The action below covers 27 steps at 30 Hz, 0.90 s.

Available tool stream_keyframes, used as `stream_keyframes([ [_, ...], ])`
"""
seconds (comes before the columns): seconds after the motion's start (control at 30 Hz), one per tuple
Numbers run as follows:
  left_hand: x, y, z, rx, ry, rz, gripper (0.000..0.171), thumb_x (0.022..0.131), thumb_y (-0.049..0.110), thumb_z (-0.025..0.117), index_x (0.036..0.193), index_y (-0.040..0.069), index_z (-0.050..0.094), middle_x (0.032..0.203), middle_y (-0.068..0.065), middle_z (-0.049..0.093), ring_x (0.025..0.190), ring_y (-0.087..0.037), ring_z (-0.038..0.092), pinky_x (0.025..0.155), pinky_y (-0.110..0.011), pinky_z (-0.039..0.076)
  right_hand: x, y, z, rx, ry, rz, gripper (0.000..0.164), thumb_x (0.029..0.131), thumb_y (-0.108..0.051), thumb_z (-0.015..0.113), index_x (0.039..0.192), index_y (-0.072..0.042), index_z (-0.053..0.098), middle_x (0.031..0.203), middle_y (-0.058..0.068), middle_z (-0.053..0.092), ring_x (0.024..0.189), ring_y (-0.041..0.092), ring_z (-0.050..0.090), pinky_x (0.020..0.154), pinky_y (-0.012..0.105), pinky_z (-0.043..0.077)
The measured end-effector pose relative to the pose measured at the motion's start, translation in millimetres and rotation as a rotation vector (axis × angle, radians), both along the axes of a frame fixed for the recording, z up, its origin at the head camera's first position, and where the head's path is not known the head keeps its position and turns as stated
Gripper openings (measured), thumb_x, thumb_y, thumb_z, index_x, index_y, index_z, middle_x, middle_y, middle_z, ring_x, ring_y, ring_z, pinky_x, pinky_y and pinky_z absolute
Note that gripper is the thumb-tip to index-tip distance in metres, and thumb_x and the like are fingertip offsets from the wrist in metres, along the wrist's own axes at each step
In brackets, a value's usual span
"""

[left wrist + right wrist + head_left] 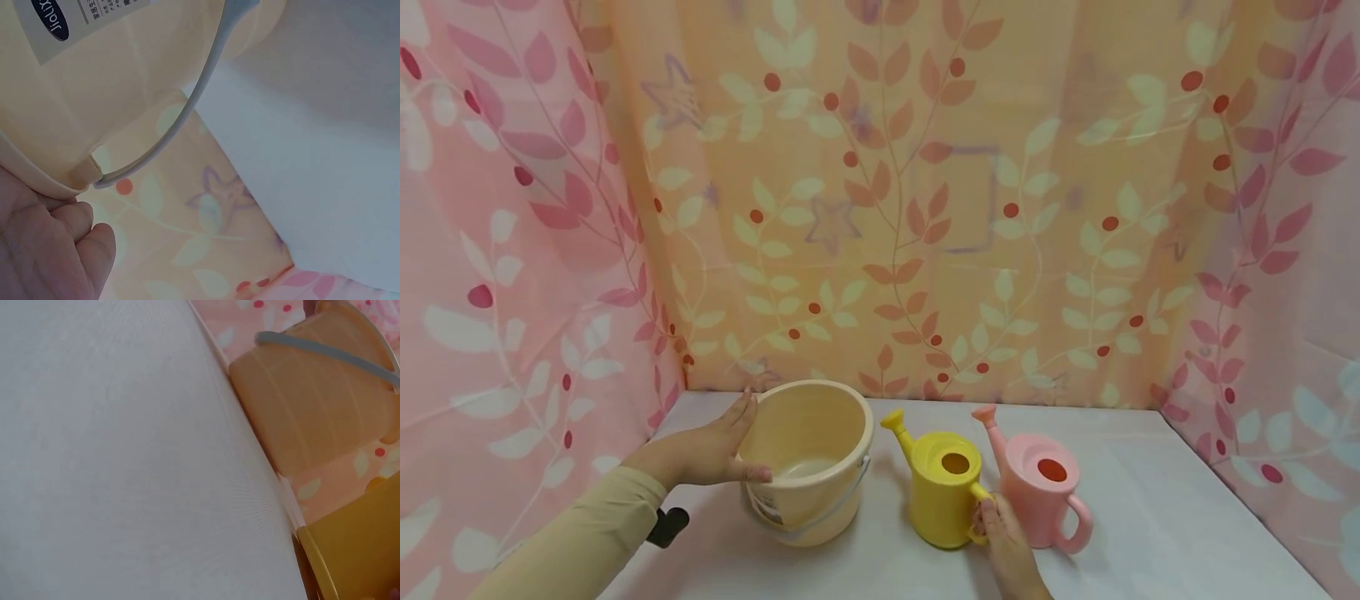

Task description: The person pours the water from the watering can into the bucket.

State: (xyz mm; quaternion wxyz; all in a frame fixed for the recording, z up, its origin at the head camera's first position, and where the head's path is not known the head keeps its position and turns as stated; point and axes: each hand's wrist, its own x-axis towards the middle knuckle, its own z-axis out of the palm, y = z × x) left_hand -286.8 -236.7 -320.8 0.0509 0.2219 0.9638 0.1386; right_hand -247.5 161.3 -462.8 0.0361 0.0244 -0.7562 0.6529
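My left hand (pixel 718 446) holds the near-left rim of a cream bucket (pixel 808 512), its thumb at the front of the rim and its fingers farther back along it. In the left wrist view, the bucket's grey handle (pixel 187 112) hangs down along the outer wall, near a printed label (pixel 81 19). A yellow watering can (pixel 936 504) stands upright to the right of the bucket, spout pointing back and left. My right hand (pixel 1011 542) grips its handle from the right. Close beside it stands a pink watering can (pixel 1037 492), partly hidden by the right hand.
All three containers stand on a white table (pixel 1157 517). Leaf-patterned curtains (pixel 887 208) enclose the back and both sides. A dark object (pixel 667 527) shows beneath my left wrist.
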Motion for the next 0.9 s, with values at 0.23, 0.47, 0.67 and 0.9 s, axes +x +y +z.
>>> stream_keyframes([
  [0.23,-0.7,0,-0.1,-0.012,-0.002,0.004,0.115,0.074,0.060,0.063,0.141,-0.012,0.004,0.148,-0.029,-0.004,0.135,-0.043,0.009,0.103,-0.057,0.021,1.4,0,2.5,0.006,-0.032,-0.100,0.047,0.097,-0.047,0.029,0.099,-0.001,0.039,0.084,0.007,0.040,0.083,0.018,0.043,0.068,0.027,0.039],
  [0.47,-0.5,0,0.3,-0.019,-0.011,0.009,0.116,0.073,0.062,0.061,0.141,-0.012,0.004,0.148,-0.028,-0.005,0.135,-0.043,0.008,0.103,-0.057,0.021,7.0,-1,8.5,-0.003,0.057,-0.106,0.041,0.099,-0.039,0.029,0.097,0.001,0.040,0.081,0.007,0.040,0.078,0.017,0.043,0.066,0.026,0.039],
  [0.67,-0.3,0,0.1,-0.016,-0.014,0.009,0.116,0.073,0.062,0.061,0.141,-0.011,0.004,0.148,-0.028,-0.005,0.135,-0.043,0.009,0.104,-0.057,0.021,11.5,0,17.7,0.032,0.104,-0.140,0.038,0.100,-0.038,0.030,0.097,-0.001,0.041,0.082,0.007,0.041,0.078,0.016,0.043,0.067,0.026,0.039],
  [0.9,1.1,-1,-0.6,-0.010,0.000,0.004,0.116,0.073,0.063,0.061,0.141,-0.012,0.005,0.148,-0.029,-0.004,0.135,-0.043,0.009,0.104,-0.057,0.020,17.7,-4,34.5,0.018,0.246,-0.178,0.030,0.101,-0.026,0.032,0.092,0.001,0.040,0.075,0.006,0.038,0.068,0.018,0.041,0.058,0.027,0.037],
])
